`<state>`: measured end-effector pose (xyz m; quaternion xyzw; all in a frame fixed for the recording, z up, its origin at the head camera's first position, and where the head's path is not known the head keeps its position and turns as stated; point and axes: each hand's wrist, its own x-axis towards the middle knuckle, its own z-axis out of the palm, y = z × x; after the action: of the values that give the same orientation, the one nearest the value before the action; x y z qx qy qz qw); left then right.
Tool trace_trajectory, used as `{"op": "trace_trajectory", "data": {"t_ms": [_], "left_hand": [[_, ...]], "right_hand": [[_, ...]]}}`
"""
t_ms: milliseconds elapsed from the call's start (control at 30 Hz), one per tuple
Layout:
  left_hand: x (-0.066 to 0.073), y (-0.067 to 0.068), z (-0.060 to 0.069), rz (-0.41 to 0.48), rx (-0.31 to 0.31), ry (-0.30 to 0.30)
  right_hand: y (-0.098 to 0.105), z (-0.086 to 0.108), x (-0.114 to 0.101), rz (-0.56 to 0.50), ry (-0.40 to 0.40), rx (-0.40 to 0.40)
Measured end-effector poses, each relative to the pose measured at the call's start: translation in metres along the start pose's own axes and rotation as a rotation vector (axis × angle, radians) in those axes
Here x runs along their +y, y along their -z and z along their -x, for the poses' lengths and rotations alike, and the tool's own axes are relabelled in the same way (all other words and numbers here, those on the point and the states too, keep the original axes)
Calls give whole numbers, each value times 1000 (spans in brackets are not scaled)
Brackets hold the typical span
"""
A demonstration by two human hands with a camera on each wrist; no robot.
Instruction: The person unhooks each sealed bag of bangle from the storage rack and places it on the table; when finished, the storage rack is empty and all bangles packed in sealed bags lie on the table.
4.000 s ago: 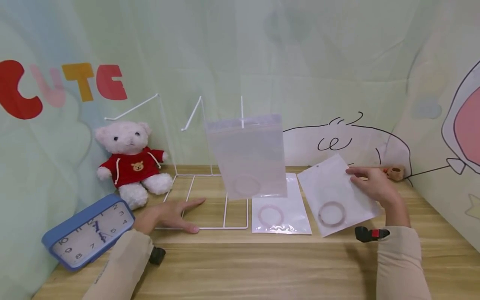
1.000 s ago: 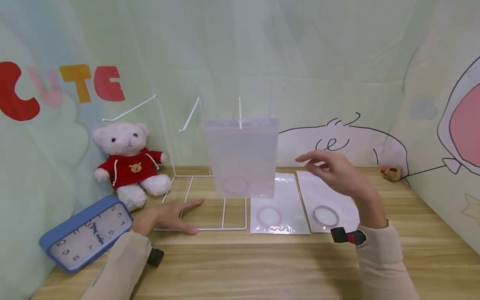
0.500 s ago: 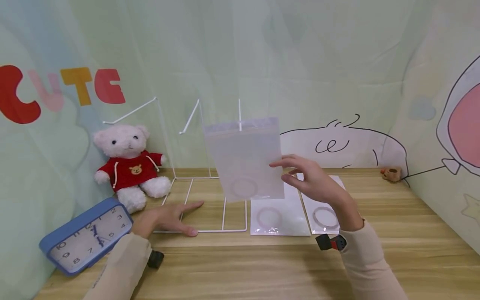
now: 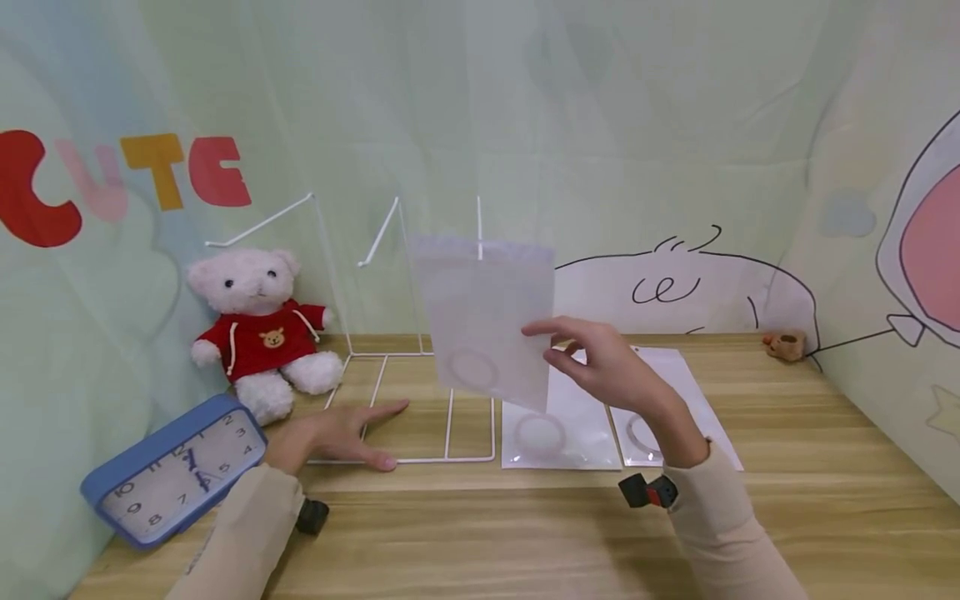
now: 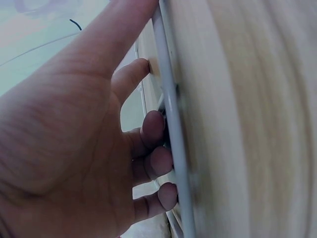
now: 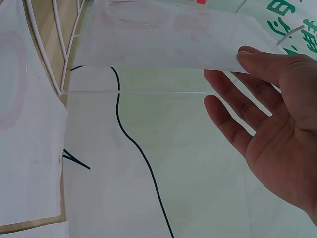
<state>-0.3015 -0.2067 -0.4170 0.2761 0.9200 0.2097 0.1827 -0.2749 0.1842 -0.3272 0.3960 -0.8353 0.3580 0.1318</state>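
A translucent bag (image 4: 487, 308) with a ring inside hangs from the right prong of a white wire rack (image 4: 471, 459). At the bag's right edge is my right hand (image 4: 618, 371), index finger and thumb bent with a gap between them. The right wrist view has the thumb and index tip over the edge of the bag (image 6: 163, 37); whether they grip it is unclear. My left hand (image 4: 337, 433) lies spread on the rack base, beside its front wire (image 5: 173, 114). Two flat bags, one with a pink ring (image 4: 562, 454), one partly behind my right forearm (image 4: 682, 379), lie right of the rack.
A white teddy bear (image 4: 272, 333) in a red top sits behind the left hand. The blue clock (image 4: 172, 471) leans at the left. A small brown object (image 4: 784, 345) is at the back right. Two other prongs stick out at the rack's left.
My right hand has let go of the rightmost bag, which lies flat, and has moved left to the hanging bag's edge. The hanging bag has turned and tilted. My left hand has stayed put.
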Motion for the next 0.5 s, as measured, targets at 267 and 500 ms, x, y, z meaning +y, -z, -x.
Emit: {"op": "trace_trajectory", "data": {"t_ms": [267, 500], "left_hand": [[2, 1, 2, -6, -11, 19], [2, 1, 1, -10, -6, 20]], "right_hand": [[0, 0, -1, -5, -11, 10], [2, 0, -1, -16, -16, 22]]}}
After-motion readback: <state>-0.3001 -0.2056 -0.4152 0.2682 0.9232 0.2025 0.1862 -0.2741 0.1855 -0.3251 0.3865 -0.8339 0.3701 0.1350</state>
